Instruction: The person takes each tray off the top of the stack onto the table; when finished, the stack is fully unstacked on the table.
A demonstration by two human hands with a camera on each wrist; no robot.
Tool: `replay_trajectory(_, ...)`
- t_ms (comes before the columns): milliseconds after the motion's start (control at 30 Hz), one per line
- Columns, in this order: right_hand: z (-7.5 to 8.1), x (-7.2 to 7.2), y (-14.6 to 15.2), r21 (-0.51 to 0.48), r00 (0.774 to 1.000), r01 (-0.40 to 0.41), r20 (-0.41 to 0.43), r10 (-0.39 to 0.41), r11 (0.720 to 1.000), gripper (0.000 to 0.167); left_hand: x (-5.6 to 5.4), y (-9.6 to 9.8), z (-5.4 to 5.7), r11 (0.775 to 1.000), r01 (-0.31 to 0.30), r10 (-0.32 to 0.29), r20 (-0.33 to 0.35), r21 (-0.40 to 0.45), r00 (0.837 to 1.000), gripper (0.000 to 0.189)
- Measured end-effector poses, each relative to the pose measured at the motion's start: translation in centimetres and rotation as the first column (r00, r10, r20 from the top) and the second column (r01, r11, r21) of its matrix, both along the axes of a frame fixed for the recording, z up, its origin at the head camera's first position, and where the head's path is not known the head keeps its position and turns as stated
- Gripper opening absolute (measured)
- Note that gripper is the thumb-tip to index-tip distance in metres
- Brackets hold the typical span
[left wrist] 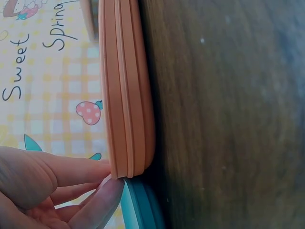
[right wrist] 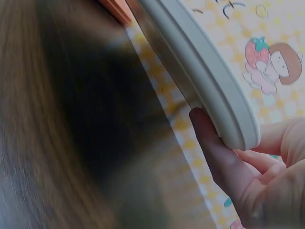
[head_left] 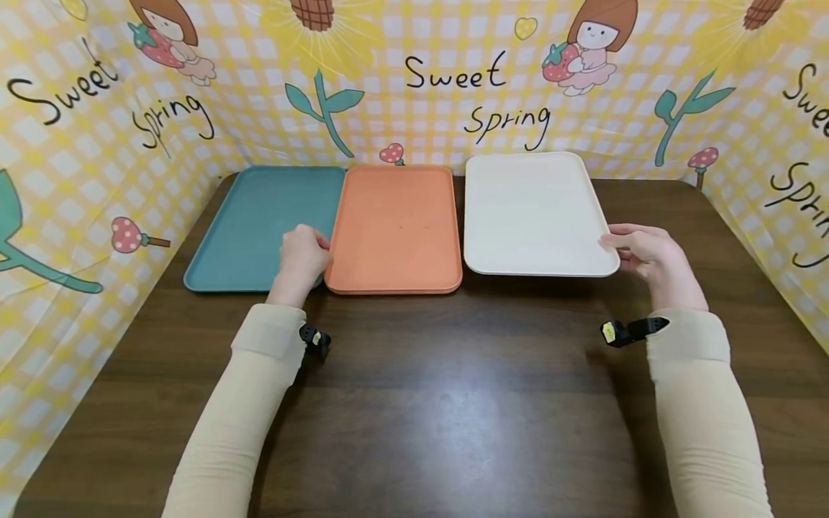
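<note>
My right hand [head_left: 648,252] grips the right edge of a white rectangular tray [head_left: 537,216], thumb on top and fingers beneath. In the right wrist view the white tray [right wrist: 200,71] is raised off the table, its edge thick and ridged in layers. My left hand [head_left: 301,255] pinches the left edge of an orange tray [head_left: 395,230] near its front corner. The left wrist view shows the fingertips right at the layered orange edge [left wrist: 126,95]. Left of it lies a teal tray [head_left: 265,208], partly covered by my left hand.
The dark wooden table [head_left: 440,388] extends in front of the trays. Behind and at both sides hangs a yellow checked cloth [head_left: 414,36] with flowers and lettering. Both wrists wear black camera mounts. The orange and teal trays sit side by side near the back cloth.
</note>
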State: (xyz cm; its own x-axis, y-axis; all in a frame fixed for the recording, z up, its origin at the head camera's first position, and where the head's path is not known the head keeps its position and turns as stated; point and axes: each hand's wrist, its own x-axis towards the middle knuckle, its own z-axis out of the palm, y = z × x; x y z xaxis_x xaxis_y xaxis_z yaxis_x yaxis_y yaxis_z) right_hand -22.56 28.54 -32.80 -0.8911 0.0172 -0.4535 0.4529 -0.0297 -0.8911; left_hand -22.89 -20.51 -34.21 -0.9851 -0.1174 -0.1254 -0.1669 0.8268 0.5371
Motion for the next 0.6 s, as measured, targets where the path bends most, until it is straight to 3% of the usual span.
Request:
replay_trajectory(433, -1.5, -0.5, 1.4, -0.045, 0.999, -0.013, 0.042, 0.015, 0.999, 0.030, 0.2, -0.1, 0.0, 1.000, -0.004, 0.004, -0.014, 0.003, 1.000, 0.026)
replay_trajectory(600, -2.1, -0.7, 1.0, -0.026, 0.999, -0.011, 0.042, 0.012, 1.000, 0.026, 0.1, 0.0, -0.1, 1.000, -0.012, 0.012, -0.015, -0.007, 1.000, 0.025)
